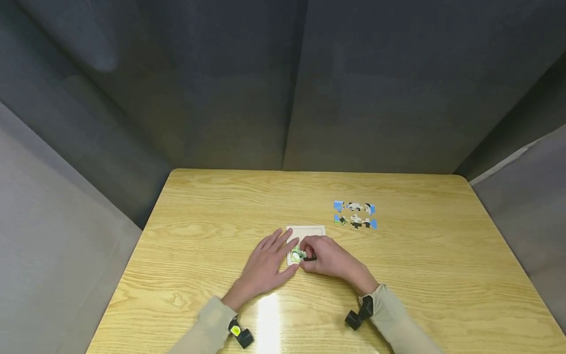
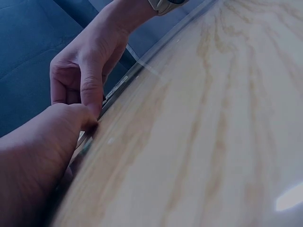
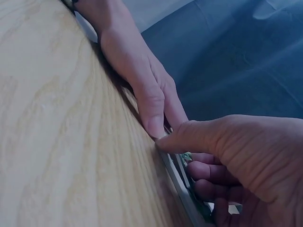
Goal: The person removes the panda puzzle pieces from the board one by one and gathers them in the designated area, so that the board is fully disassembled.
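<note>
A small white puzzle tray (image 1: 311, 230) lies on the wooden table in front of the person. My left hand (image 1: 264, 265) is spread flat with its fingertips over the tray's left side. A green puzzle piece with a black-and-white picture (image 1: 296, 254) lies in the tray's lower left corner, between the hands. My right hand (image 1: 326, 255) pinches at a puzzle piece (image 1: 310, 258) just right of it, its fingers curled and covering most of that piece. In the right wrist view, the right thumb and left thumb meet at the tray's near edge (image 3: 176, 177).
Several loose puzzle pieces (image 1: 355, 221) in blue, white and black lie in two rows behind and right of the tray. The wooden table (image 1: 212, 206) has dark curtains (image 1: 230, 98) behind it and grey ones at both sides.
</note>
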The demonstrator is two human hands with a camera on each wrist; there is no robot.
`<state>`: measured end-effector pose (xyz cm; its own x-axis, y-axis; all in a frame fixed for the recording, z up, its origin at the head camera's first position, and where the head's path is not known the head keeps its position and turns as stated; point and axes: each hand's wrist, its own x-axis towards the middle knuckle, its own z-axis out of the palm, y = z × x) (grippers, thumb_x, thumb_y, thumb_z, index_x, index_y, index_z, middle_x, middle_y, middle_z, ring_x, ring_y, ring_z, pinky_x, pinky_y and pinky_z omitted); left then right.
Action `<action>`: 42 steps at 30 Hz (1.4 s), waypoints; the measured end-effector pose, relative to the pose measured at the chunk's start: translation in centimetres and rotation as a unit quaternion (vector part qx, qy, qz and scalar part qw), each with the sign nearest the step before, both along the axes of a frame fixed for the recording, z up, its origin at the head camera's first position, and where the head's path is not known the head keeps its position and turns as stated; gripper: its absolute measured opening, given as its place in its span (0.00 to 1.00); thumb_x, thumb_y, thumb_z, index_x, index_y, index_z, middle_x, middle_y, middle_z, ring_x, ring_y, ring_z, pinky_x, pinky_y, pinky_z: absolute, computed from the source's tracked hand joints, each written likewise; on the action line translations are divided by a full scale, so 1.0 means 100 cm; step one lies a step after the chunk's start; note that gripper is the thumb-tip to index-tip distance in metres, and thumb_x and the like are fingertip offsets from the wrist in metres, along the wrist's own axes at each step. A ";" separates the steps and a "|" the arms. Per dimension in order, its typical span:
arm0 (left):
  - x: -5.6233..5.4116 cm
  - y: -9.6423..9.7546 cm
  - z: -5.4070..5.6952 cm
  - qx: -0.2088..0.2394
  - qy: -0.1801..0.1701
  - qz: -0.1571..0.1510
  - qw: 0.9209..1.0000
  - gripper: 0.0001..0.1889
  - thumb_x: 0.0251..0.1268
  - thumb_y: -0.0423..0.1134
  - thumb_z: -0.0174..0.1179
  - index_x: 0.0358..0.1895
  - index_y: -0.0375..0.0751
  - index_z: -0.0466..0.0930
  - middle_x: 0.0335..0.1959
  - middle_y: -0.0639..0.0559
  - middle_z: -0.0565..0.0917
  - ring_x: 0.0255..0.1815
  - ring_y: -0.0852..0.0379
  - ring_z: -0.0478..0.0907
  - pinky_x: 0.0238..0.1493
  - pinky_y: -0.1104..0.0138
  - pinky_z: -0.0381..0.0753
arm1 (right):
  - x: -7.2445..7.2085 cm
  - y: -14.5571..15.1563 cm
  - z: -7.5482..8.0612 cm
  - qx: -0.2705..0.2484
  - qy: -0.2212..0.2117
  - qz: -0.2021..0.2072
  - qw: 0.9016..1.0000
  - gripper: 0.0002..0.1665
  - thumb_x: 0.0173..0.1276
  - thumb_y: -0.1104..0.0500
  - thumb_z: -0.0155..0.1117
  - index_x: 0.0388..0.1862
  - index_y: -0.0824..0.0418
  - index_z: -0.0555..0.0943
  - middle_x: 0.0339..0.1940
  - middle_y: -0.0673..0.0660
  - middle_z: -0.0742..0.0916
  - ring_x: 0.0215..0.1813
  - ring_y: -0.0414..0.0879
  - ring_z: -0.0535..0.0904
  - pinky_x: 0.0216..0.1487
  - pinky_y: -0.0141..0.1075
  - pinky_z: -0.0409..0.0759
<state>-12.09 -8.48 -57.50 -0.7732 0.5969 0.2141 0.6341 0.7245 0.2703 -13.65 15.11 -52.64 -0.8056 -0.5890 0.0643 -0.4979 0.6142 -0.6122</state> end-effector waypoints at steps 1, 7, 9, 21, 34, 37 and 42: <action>0.000 0.000 0.000 0.001 0.000 -0.001 1.000 0.35 0.80 0.66 0.42 0.82 0.55 0.62 0.86 0.52 0.55 0.86 0.47 0.49 0.83 0.51 0.51 | 0.000 0.000 0.000 -0.002 -0.001 0.000 1.000 0.15 0.61 0.58 0.78 0.44 0.60 0.83 0.27 0.47 0.81 0.28 0.35 0.73 0.33 0.31 0.76; 0.000 -0.001 0.001 -0.010 -0.003 0.004 1.000 0.34 0.80 0.66 0.41 0.82 0.57 0.63 0.86 0.53 0.54 0.86 0.48 0.48 0.83 0.51 0.51 | -0.002 0.000 -0.003 -0.024 -0.008 -0.001 1.000 0.15 0.61 0.57 0.80 0.43 0.59 0.83 0.26 0.46 0.82 0.27 0.34 0.74 0.32 0.30 0.77; 0.000 -0.002 0.001 -0.015 -0.003 0.006 1.000 0.34 0.80 0.67 0.40 0.82 0.59 0.63 0.86 0.53 0.54 0.86 0.48 0.48 0.83 0.51 0.51 | -0.002 0.001 -0.005 -0.030 -0.013 0.000 0.999 0.15 0.62 0.56 0.80 0.43 0.58 0.83 0.25 0.45 0.81 0.27 0.33 0.73 0.31 0.30 0.77; -0.002 -0.002 0.000 -0.002 -0.005 0.008 1.000 0.33 0.79 0.66 0.42 0.81 0.60 0.65 0.86 0.54 0.55 0.86 0.48 0.49 0.83 0.51 0.53 | -0.005 0.002 -0.007 -0.037 0.008 0.012 0.999 0.13 0.61 0.58 0.78 0.42 0.60 0.85 0.25 0.44 0.81 0.27 0.32 0.73 0.33 0.30 0.78; -0.001 0.000 -0.003 -0.007 -0.003 0.020 1.000 0.43 0.78 0.69 0.40 0.84 0.43 0.54 0.86 0.48 0.52 0.86 0.49 0.47 0.83 0.53 0.52 | -0.006 0.004 -0.027 -0.091 0.098 0.016 0.991 0.11 0.52 0.60 0.74 0.36 0.55 0.85 0.20 0.41 0.78 0.23 0.30 0.70 0.27 0.27 0.75; -0.001 0.000 -0.003 -0.006 -0.002 0.024 1.000 0.44 0.78 0.70 0.40 0.84 0.43 0.54 0.86 0.47 0.52 0.86 0.49 0.47 0.83 0.53 0.53 | -0.006 0.004 -0.026 -0.105 0.102 0.015 0.989 0.11 0.51 0.60 0.75 0.36 0.56 0.86 0.19 0.42 0.79 0.23 0.30 0.71 0.27 0.27 0.77; -0.001 0.000 -0.002 -0.005 0.002 0.023 1.000 0.44 0.77 0.69 0.41 0.84 0.43 0.55 0.86 0.46 0.53 0.86 0.49 0.49 0.83 0.52 0.54 | -0.004 0.003 -0.024 -0.085 0.111 0.015 0.990 0.11 0.50 0.60 0.75 0.35 0.55 0.86 0.19 0.41 0.77 0.23 0.30 0.69 0.28 0.27 0.75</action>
